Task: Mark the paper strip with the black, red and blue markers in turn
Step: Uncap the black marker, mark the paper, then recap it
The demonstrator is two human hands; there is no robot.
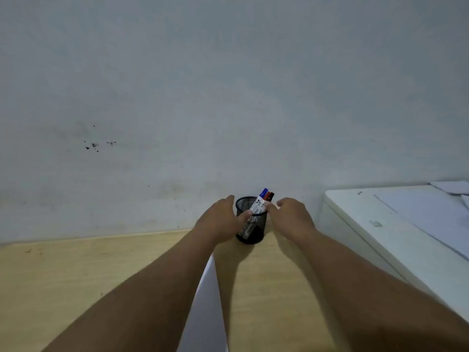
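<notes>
A black mesh pen holder [250,231] stands on the wooden desk by the wall. Three markers lean in it: blue cap [264,192], red cap [267,196], black cap [271,196]. My left hand [218,219] wraps the holder's left side, with the thumb across its front. My right hand [291,215] reaches in from the right, and its fingertips touch the white marker barrels at the rim. Whether they pinch a marker is hidden. A white paper strip [206,306] lies on the desk between my forearms, running toward me.
The light wooden desk [76,275] meets a pale, scuffed wall [228,97] just behind the holder. A white printer-like box [380,224] with sheets of paper on top stands at the right, close to my right forearm.
</notes>
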